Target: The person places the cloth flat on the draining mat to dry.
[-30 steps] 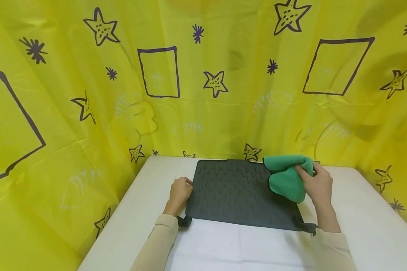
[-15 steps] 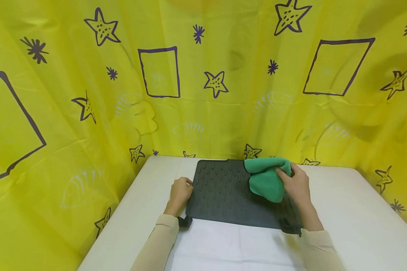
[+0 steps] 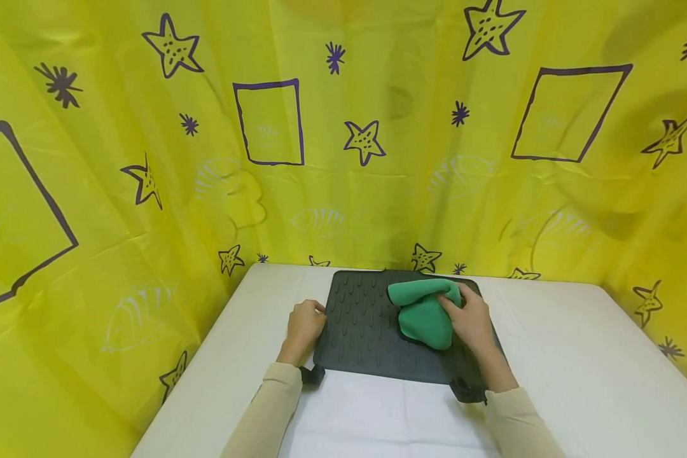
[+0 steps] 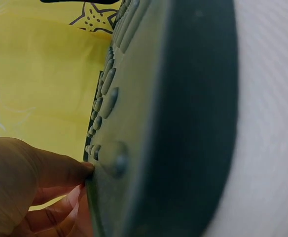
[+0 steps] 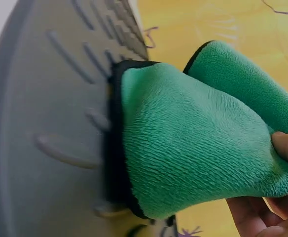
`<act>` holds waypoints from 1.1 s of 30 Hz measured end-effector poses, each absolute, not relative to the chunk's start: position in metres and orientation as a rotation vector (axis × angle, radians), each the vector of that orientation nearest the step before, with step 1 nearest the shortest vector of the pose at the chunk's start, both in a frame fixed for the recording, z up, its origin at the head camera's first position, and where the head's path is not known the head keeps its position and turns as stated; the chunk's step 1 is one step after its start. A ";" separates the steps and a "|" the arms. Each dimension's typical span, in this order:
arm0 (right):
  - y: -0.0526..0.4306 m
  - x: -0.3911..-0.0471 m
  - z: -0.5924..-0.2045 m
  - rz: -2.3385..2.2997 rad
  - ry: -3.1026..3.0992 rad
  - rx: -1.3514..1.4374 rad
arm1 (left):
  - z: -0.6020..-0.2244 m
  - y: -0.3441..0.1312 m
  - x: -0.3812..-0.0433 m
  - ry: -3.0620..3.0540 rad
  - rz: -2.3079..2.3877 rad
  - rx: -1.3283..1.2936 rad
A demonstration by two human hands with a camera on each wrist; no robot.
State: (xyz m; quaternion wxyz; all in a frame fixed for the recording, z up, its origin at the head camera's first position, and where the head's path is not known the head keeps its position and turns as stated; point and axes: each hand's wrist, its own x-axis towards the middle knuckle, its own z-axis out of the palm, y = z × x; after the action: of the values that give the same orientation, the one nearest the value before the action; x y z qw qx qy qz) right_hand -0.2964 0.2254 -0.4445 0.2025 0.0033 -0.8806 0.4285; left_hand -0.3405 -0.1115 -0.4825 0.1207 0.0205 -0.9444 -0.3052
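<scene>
A dark grey mat point(image 3: 360, 324) with raised oblong bumps lies on the table. My left hand point(image 3: 306, 324) pinches its left edge; in the left wrist view the thumb point(image 4: 80, 170) presses on the upper face and the other fingers curl beneath the rim. In my right hand point(image 3: 474, 318) is a green cloth point(image 3: 426, 321), gripped by a bunched end between thumb and fingers. The cloth hangs folded over the right half of the mat. Its black-trimmed edge meets or nearly meets the bumps in the right wrist view; exact contact cannot be told.
The mat rests on a white table point(image 3: 595, 356). Behind and beside the table hangs a yellow curtain point(image 3: 332, 191) printed with stars and frames. Black wrist straps point(image 3: 468, 391) sit at both cuffs, over the mat's front corners.
My right hand has moved left with the green cloth, from the mat's right edge toward its middle, and slightly nearer. The left hand and the mat have stayed in place.
</scene>
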 end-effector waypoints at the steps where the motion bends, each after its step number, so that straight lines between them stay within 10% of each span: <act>1: 0.224 -0.297 -0.447 1.186 -2.474 0.011 | -0.482 -0.111 -0.340 -2.759 -0.895 0.062; 33: 0.232 -0.301 -0.452 1.557 -2.692 0.352 | -0.459 -0.099 -0.330 -2.791 -0.882 -0.117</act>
State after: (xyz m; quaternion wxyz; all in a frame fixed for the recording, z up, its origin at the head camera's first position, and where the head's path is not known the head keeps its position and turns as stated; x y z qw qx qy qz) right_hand -0.3010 0.2318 -0.4520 0.0058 0.1124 -0.8602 0.4973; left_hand -0.3303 -0.0986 -0.4595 0.1059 -0.0397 -0.9474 -0.2995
